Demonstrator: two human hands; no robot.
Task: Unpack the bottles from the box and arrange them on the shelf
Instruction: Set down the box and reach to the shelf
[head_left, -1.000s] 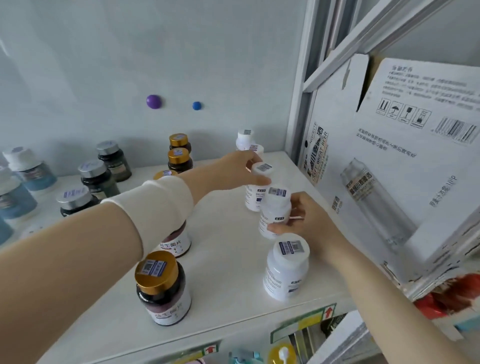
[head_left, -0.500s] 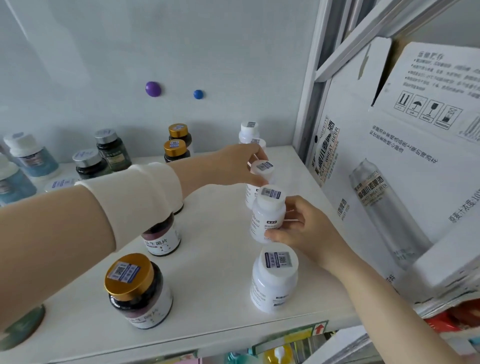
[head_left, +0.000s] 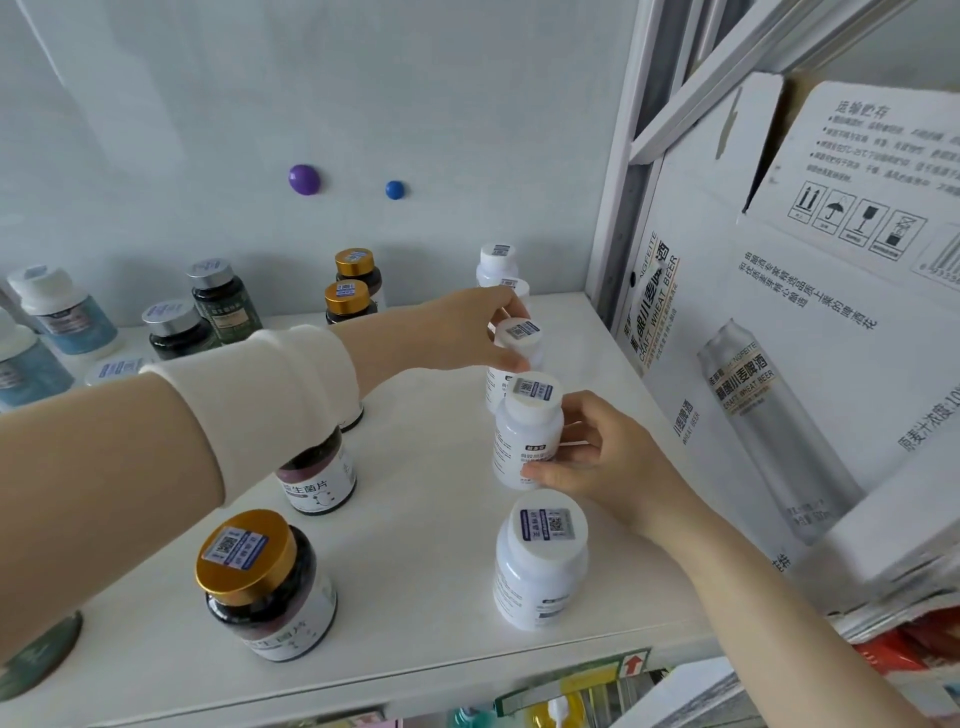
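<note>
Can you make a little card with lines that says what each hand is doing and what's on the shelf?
Left hand: grips the cap of the farther white bottle
Right hand: holds the closer white bottle by its side
Shelf: also has gold-lid jars
Box: beside the shelf, on the right

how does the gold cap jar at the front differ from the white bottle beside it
The gold-capped jar has a gold lid and dark body; the front white bottle is white, cap included. The jar looks wider, the bottle slimmer. Both stand upright on the shelf with a code sticker on top.
</note>
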